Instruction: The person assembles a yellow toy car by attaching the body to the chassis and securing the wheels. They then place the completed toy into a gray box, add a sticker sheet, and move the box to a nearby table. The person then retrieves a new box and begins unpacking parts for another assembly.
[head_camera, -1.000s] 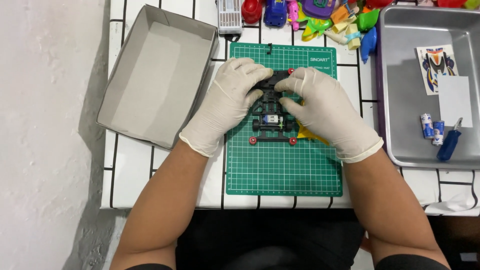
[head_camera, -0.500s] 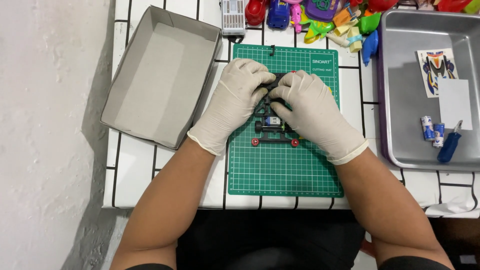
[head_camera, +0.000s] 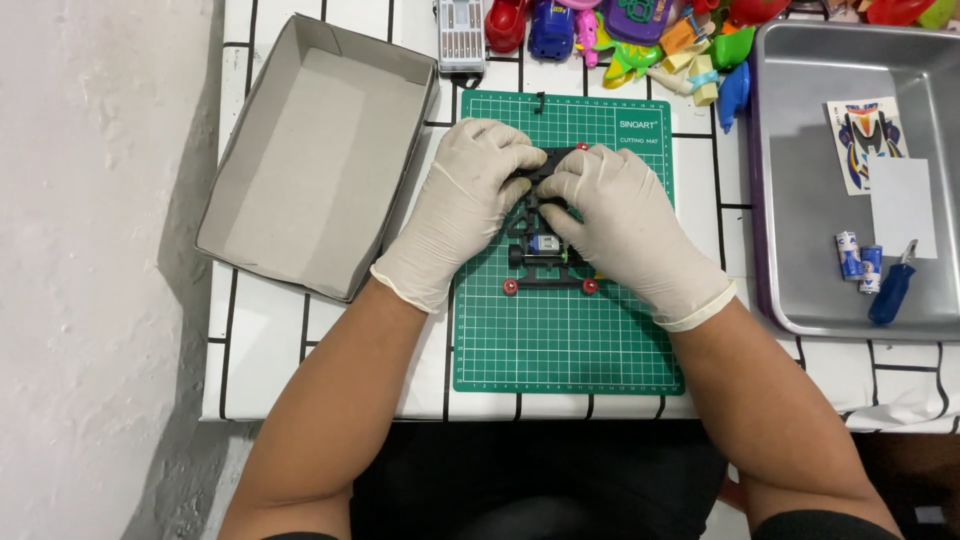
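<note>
Head view — your left hand (head_camera: 462, 205) and right hand (head_camera: 622, 225) both pinch the black toy car chassis (head_camera: 545, 255) on the green cutting mat (head_camera: 565, 340); a blue-and-white sticker sheet (head_camera: 865, 140) lies in the grey tray (head_camera: 800, 260).

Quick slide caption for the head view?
Both gloved hands grip a black toy car chassis on a green cutting mat.

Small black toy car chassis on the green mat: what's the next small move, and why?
Probably press the front part down evenly. Both gloved hands, left hand and right hand, pinch the front of the small black toy car chassis, which lies flat on the green cutting mat, red rear rollers touching the mat.
</note>
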